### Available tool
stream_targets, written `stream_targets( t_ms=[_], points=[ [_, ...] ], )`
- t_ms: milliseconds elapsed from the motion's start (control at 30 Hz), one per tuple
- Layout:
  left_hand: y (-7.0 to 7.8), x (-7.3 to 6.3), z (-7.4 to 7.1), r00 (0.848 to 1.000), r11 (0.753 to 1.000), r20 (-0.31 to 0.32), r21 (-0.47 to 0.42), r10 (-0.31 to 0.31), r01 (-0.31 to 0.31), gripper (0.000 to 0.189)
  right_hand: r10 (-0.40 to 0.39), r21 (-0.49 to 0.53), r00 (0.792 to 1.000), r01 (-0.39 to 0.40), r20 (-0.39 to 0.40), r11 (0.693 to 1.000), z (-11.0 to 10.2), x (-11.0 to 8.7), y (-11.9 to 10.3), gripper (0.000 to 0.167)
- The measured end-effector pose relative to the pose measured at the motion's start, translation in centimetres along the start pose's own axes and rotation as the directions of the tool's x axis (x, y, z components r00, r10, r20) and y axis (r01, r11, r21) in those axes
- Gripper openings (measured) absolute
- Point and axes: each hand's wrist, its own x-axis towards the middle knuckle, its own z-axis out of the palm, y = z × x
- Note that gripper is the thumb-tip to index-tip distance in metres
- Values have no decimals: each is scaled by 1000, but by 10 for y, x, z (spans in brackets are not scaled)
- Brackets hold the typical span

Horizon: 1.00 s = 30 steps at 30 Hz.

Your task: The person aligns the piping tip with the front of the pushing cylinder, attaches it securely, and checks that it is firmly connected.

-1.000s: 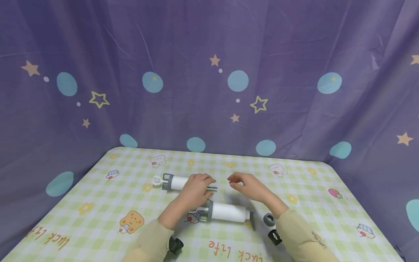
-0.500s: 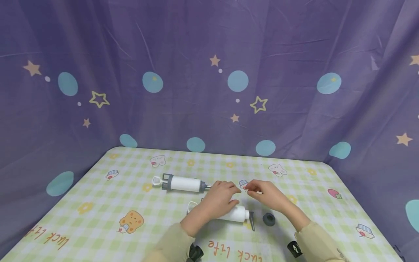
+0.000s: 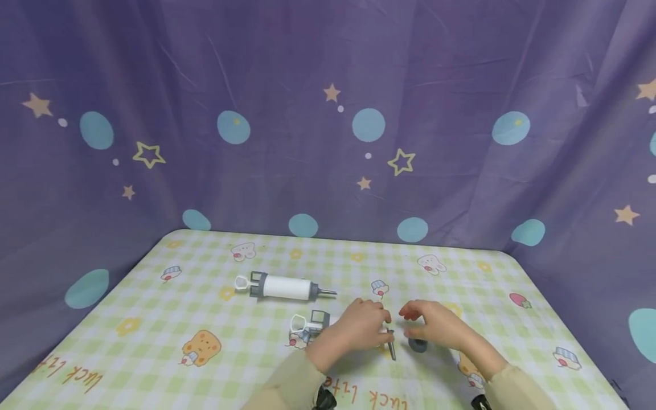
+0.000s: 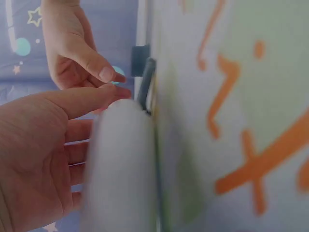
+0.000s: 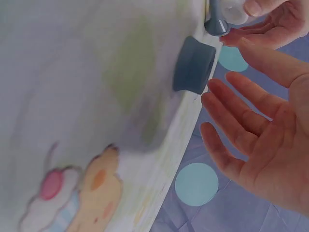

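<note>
Head view: my left hand (image 3: 360,324) is now reaching over the nearer syringe (image 3: 326,320), having left the farther syringe (image 3: 287,288) beyond it; work seems to be shifting here. Left wrist: my fingers are bracketing its barrel (image 4: 123,169); whether gripping, I can't tell. Right wrist: my right hand (image 5: 270,130) is spreading empty fingers beside the grey ring (image 5: 194,65), past that syringe's tip.

- Near syringe (image 4: 120,164), its right half at the left hand (image 3: 360,326)
- Far syringe (image 3: 287,287), behind the near syringe and further left
- Ring (image 5: 194,65), right of the near syringe, just beside the right hand (image 3: 435,326)
- All 3 on the table (image 3: 148,341)
- Curtain (image 3: 307,142) behind the table
</note>
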Motion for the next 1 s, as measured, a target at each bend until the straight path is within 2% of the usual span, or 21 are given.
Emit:
stream_targets(
  t_ms=[233,400,667,1000],
  points=[
    [3,2,7,999,999,29,52,16,-17,22,-4,-59,1000,3,-23,998,2,-4,1,38],
    [6,4,8,999,998,52,63,1,-5,20,10,-81,999,-12,-31,997,6,-6,2,35],
    [8,8,10,1000,998,-24,61,7,-6,15,12,-89,999,-16,-40,996,9,-8,3,38],
    [9,12,11,995,1000,-93,-13,18,-20,11,-25,-42,1000,25,-4,999,8,-14,6,29]
  ],
)
